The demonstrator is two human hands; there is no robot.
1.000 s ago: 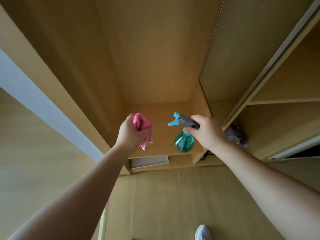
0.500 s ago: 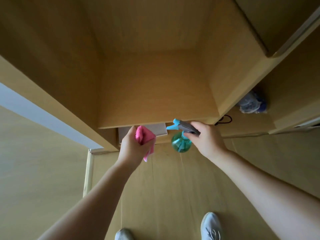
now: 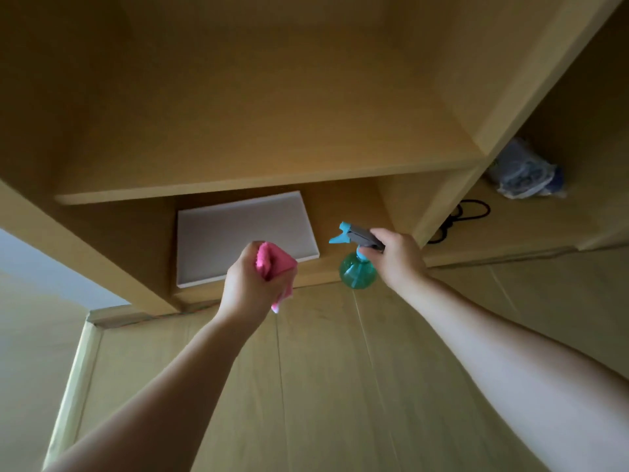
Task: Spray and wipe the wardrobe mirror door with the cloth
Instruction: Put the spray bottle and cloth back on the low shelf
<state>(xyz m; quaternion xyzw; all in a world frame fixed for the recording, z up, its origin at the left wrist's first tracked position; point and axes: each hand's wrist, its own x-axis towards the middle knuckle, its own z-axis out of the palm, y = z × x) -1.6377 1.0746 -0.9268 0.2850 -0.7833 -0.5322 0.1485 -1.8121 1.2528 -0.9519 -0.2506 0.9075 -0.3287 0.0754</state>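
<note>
My left hand (image 3: pixel 250 287) is closed around a bunched pink cloth (image 3: pixel 272 264), held out in front of the low part of a wooden wardrobe (image 3: pixel 258 107). My right hand (image 3: pixel 396 255) grips a spray bottle (image 3: pixel 357 267) by its grey head; the blue nozzle points left and the green round body hangs below. Both hands are level, about a hand's width apart. No mirror door shows in this view.
A flat white board (image 3: pixel 238 233) lies in the bottom compartment behind my left hand. A wooden shelf (image 3: pixel 258 185) runs above it. To the right lie a black cable (image 3: pixel 466 216) and a bagged bundle (image 3: pixel 527 175). Wood floor (image 3: pixel 340 386) lies below.
The view has tilted downward: the wardrobe's bottom compartment with the white board has come into sight. Both hands stay out front, still holding the cloth and the bottle.
</note>
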